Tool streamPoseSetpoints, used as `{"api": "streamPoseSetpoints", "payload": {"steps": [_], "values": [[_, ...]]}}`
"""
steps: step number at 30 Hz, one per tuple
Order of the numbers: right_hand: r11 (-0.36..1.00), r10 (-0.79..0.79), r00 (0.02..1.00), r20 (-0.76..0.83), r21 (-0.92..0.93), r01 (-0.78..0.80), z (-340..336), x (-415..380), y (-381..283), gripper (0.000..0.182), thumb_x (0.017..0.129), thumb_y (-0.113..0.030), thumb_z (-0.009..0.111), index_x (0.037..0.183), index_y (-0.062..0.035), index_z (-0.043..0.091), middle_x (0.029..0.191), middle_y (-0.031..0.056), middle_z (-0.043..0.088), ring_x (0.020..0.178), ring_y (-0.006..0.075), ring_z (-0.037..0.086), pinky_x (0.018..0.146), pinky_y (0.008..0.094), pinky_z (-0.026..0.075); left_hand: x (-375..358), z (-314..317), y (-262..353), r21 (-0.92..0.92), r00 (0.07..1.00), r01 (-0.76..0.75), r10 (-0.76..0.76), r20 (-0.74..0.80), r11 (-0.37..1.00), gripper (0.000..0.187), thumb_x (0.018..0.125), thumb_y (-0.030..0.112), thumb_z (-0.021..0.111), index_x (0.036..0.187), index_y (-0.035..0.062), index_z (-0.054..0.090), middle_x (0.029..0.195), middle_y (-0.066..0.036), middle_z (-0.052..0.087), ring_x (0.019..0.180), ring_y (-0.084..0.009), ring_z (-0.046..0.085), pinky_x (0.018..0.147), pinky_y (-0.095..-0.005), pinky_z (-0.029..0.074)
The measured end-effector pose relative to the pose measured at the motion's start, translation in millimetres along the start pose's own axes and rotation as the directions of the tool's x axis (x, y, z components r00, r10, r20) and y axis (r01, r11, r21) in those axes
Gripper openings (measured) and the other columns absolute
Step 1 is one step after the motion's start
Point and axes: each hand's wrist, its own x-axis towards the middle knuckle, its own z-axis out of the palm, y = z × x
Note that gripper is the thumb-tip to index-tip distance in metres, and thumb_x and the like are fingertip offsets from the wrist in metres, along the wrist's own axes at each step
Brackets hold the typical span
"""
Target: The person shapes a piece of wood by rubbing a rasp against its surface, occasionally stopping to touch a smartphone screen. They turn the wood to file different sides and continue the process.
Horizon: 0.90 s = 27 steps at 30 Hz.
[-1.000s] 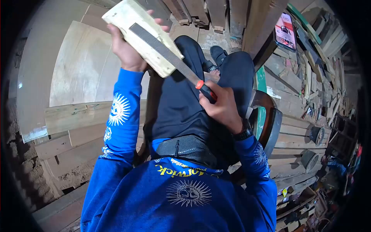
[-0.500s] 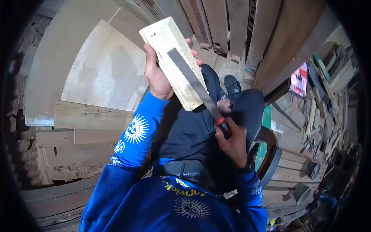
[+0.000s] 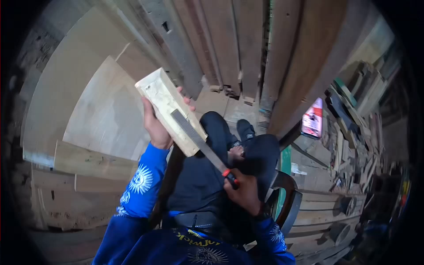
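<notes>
A pale wooden block (image 3: 163, 99) is held at a slant above my lap by my left hand (image 3: 157, 126), with the thumb on its left edge and fingertips showing past its right edge. My right hand (image 3: 244, 191) is closed round the red and black handle of a flat metal file (image 3: 201, 143). The file's blade lies along the block's upper face, its tip near the middle of that face.
Large curved plywood sheets (image 3: 104, 108) stand at the left. Long boards (image 3: 247, 48) lean ahead of my feet. A lit phone (image 3: 312, 118) is at the right, beside a heap of wood scraps (image 3: 349, 132). A dark curved chair arm (image 3: 289, 187) is near my right wrist.
The whole view has shifted, so the block, file and both hands appear lower and further left. The file's tip sits a little farther from the block's upper end. Both grips are unchanged.
</notes>
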Motion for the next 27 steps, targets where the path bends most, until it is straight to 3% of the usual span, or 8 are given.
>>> {"api": "streamPoseSetpoints", "payload": {"steps": [3, 4, 7, 9, 18, 23, 25, 27], "values": [[0.997, -0.013, 1.0, -0.002, 0.075, 0.013, -3.5, 0.6, -2.4, 0.019, 0.085, -0.02, 0.069, 0.101, -0.0098, 0.068, 0.067, 0.015, 0.064, 0.064, 0.0363, 0.068, 0.059, 0.0434, 0.054, -10.5, 17.2, -14.1, 0.114, 0.996, 0.07, -0.075, 0.041, 0.991, 0.104, 0.096, 0.082, 0.022, 0.146, -0.0068, 0.042, 0.111, -0.023, 0.065, 0.094, -0.0373, 0.067, 0.085, -0.0488, 0.055], [0.998, -0.013, 0.999, -0.035, 0.065, 0.016, -3.1, 0.1, -3.3, 0.017, 0.085, -0.018, 0.069, 0.099, -0.0092, 0.067, 0.067, 0.015, 0.063, 0.064, 0.0361, 0.068, 0.058, 0.0444, 0.053, -10.7, 23.5, -18.6, 0.079, 0.998, 0.045, -0.043, -0.035, 0.996, 0.103, 0.097, 0.08, 0.02, 0.146, -0.0074, 0.041, 0.112, -0.025, 0.065, 0.093, -0.0377, 0.068, 0.085, -0.0494, 0.056], [0.993, -0.114, 0.989, -0.09, 0.017, 0.116, -3.1, -0.3, 2.1, 0.019, 0.081, -0.015, 0.072, 0.098, -0.0102, 0.067, 0.067, 0.0126, 0.064, 0.062, 0.0327, 0.068, 0.056, 0.0434, 0.053, -6.5, 13.8, -7.2, 0.113, 0.999, 0.018, -0.023, 0.04, 0.993, 0.101, 0.097, 0.081, 0.022, 0.146, -0.0056, 0.042, 0.109, -0.023, 0.064, 0.092, -0.0372, 0.068, 0.084, -0.0477, 0.057], [0.977, -0.211, 0.965, -0.154, -0.03, 0.209, 1.8, -0.6, 8.8, 0.02, 0.08, -0.015, 0.075, 0.098, -0.0108, 0.067, 0.063, 0.0102, 0.062, 0.058, 0.0317, 0.066, 0.053, 0.0424, 0.053, -3.4, 8.6, -2.5, 0.132, 0.996, -0.022, 0.033, -0.08, 0.991, 0.101, 0.096, 0.082, 0.023, 0.144, -0.0045, 0.044, 0.107, -0.022, 0.064, 0.091, -0.0364, 0.068, 0.082, -0.0461, 0.058], [0.983, -0.182, 0.964, -0.194, -0.064, 0.172, 1.1, -5.8, 11.2, 0.021, 0.08, -0.016, 0.08, 0.095, -0.0073, 0.068, 0.061, 0.0109, 0.06, 0.055, 0.032, 0.064, 0.052, 0.0404, 0.05, -7.4, 20.8, -10.6, 0.12, 0.997, -0.062, 0.068, -0.048, 0.991, 0.099, 0.098, 0.079, 0.024, 0.147, -0.0059, 0.041, 0.112, -0.021, 0.064, 0.093, -0.0348, 0.067, 0.082, -0.045, 0.057], [0.996, -0.091, 0.987, -0.131, 0.005, 0.092, 4.9, -5.7, 4.0, 0.024, 0.083, -0.021, 0.075, 0.1, -0.0084, 0.065, 0.062, 0.0109, 0.062, 0.057, 0.0376, 0.064, 0.055, 0.049, 0.051, -13.0, 39.2, -17.5, 0.185, 0.988, -0.126, 0.14, -0.066, 0.975, 0.097, 0.099, 0.078, 0.022, 0.149, -0.0034, 0.04, 0.114, -0.02, 0.062, 0.095, -0.0343, 0.066, 0.083, -0.0446, 0.058], [0.997, -0.062, 0.991, -0.12, 0.045, 0.067, -0.7, -5.7, 3.0, 0.023, 0.083, -0.02, 0.075, 0.1, -0.0085, 0.065, 0.062, 0.0112, 0.062, 0.056, 0.038, 0.064, 0.054, 0.0489, 0.051, -15.5, 34.0, -18.0, 0.122, 0.99, -0.124, 0.13, -0.046, 0.985, 0.097, 0.099, 0.078, 0.022, 0.148, -0.0043, 0.04, 0.111, -0.021, 0.063, 0.098, -0.0344, 0.066, 0.084, -0.0442, 0.057], [0.995, -0.08, 0.99, -0.115, 0.043, 0.085, -3.2, -5.7, 5.6, 0.023, 0.083, -0.02, 0.074, 0.101, -0.0089, 0.065, 0.062, 0.0113, 0.062, 0.056, 0.0383, 0.063, 0.054, 0.0491, 0.05, -11.8, 16.3, -8.6, 0.195, 0.992, -0.09, 0.071, 0.104, 0.977, 0.096, 0.1, 0.077, 0.024, 0.148, -0.0042, 0.039, 0.113, -0.021, 0.062, 0.099, -0.0346, 0.065, 0.085, -0.0453, 0.057]]}}
